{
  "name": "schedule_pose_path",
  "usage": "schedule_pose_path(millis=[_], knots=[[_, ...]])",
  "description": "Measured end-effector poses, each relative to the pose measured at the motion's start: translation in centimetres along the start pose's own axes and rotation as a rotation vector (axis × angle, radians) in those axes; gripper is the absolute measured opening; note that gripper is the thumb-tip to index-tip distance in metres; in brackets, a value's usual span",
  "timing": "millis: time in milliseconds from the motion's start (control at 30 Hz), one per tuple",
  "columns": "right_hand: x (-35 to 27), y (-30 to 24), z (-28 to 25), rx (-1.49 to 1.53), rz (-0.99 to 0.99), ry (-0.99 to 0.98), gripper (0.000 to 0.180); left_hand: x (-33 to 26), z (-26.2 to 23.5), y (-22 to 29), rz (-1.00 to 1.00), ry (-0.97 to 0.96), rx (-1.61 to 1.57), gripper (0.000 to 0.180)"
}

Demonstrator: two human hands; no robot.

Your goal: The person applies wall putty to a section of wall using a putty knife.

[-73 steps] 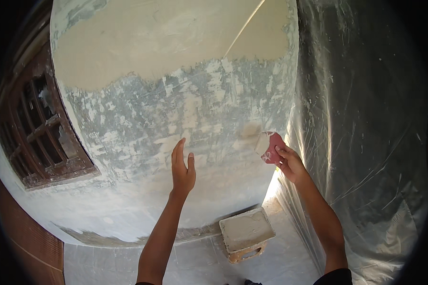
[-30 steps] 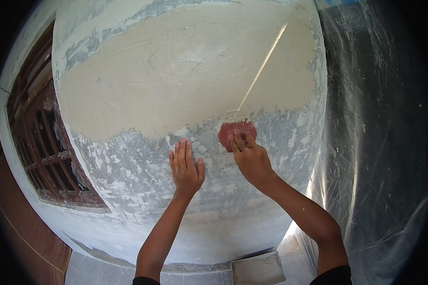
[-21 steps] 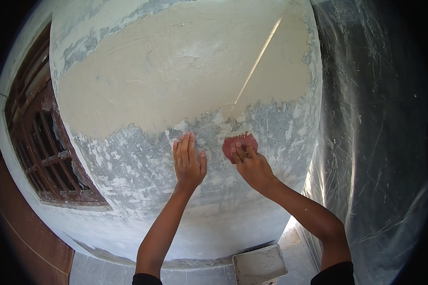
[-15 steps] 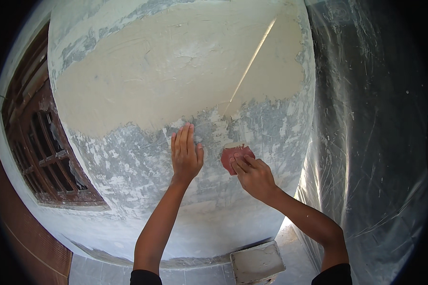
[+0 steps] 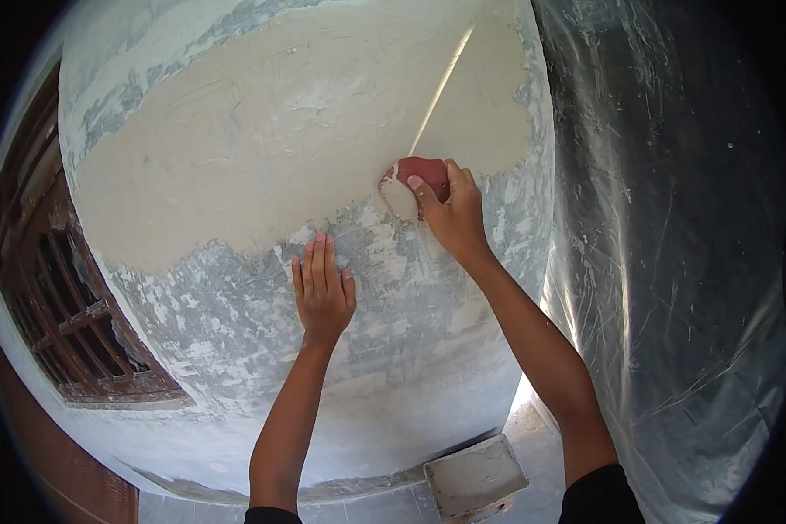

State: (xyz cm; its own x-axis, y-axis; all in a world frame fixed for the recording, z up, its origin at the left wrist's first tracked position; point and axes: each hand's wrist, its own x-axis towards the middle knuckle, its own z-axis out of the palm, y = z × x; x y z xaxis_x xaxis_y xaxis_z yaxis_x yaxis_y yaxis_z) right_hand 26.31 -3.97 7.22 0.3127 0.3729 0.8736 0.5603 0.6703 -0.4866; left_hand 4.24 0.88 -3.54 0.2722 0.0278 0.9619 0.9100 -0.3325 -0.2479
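Note:
My right hand [image 5: 452, 214] grips a red putty spreader [image 5: 428, 175], thumb on the near face and fingers behind. Cream putty [image 5: 400, 196] covers the spreader's left part. It meets the wall at the lower border of the smooth cream coat [image 5: 262, 148], just below a bright strip of light. Lower and to the left, my left hand [image 5: 323, 293] lies with its palm toward the patchy grey wall [image 5: 393, 297], fingers stretched upward and holding nothing. Its fingertips are close under the coat's ragged edge.
A rectangular tray [image 5: 476, 476] with pale putty in it rests on the tiled floor [image 5: 367, 506]. To the left is a brown wooden window with bars [image 5: 87, 323]. A clear plastic sheet [image 5: 664, 262] hangs along the right side.
My right hand has moved up with the spreader, from the patchy grey area to the coat's lower border, and the spreader has turned. My left hand stays against the wall.

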Motion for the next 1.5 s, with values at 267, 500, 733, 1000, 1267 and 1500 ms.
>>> schedule_pose_path(millis=[267, 500, 733, 1000, 1267, 1500], knots=[[2.9, 3.1, -1.0, 0.321, 0.142, 0.212, 0.040, 0.1, -0.2, 0.3, 0.003, -0.008, 0.022, 0.054], [2.9, 1.9, -2.7, 0.410, 0.350, 0.280, 0.034, 0.1, -0.3, 0.0, -0.001, -0.011, 0.027, 0.054], [-0.2, 2.1, 1.1, -0.015, 0.114, 0.015, 0.048, -0.2, -0.2, 0.0, 0.008, -0.019, 0.035, 0.053], [0.3, 4.2, -0.6, 0.261, 0.065, 0.153, 0.040, 0.1, 0.1, 0.6, 0.005, -0.015, 0.045, 0.053], [0.9, 3.8, -3.3, 0.495, 0.288, 0.300, 0.027, 0.0, -0.2, 0.4, -0.003, -0.013, 0.053, 0.053], [1.3, 5.5, -4.4, 0.461, 0.412, 0.290, 0.034, -0.1, -0.2, 0.1, -0.006, -0.009, 0.055, 0.052]])
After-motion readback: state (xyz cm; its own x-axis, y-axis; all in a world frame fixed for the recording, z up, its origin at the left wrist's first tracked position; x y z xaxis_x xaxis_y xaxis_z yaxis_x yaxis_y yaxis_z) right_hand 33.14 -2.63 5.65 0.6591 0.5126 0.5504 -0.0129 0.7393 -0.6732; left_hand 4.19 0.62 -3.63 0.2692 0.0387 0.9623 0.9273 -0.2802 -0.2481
